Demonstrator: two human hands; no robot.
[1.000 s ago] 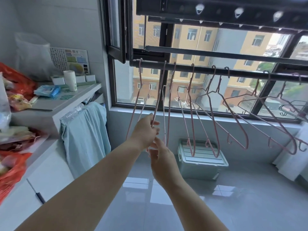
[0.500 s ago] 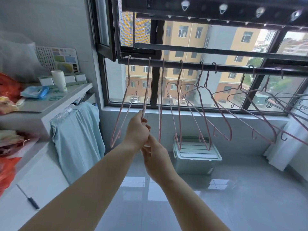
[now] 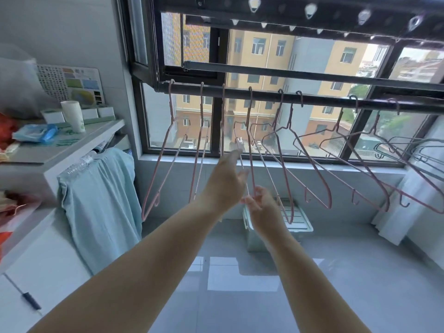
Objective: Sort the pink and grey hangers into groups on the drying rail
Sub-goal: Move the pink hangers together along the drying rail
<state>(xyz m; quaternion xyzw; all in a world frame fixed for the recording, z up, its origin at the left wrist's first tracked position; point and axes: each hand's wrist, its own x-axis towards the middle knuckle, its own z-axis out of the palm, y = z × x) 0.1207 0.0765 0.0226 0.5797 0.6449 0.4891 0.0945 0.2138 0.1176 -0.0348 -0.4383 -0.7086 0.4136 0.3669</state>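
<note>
A dark drying rail [image 3: 264, 95] runs across the window. Several pink wire hangers [image 3: 312, 179] hang along it from the left end to the right. A few grey hangers [image 3: 408, 145] are bunched at the far right. My left hand [image 3: 225, 179] is raised among the pink hangers with its fingers spread, the fingertips beside a thin hanger wire and holding nothing. My right hand [image 3: 262, 207] is just below it. Its thumb and fingertips lightly pinch the lower end of one pink hanger [image 3: 250, 150].
A white shelf unit [image 3: 72, 145] with a cup [image 3: 73, 116] and a blue packet stands at the left, a light blue cloth [image 3: 101, 200] draped beside it. A pale green lidded box [image 3: 298, 222] sits on the floor below the window. White fabric [image 3: 413, 203] hangs at the right.
My left hand has let go of the hanger, opened and risen. The right hand has dropped slightly apart from it. The leftmost pink hangers now hang spaced out.
</note>
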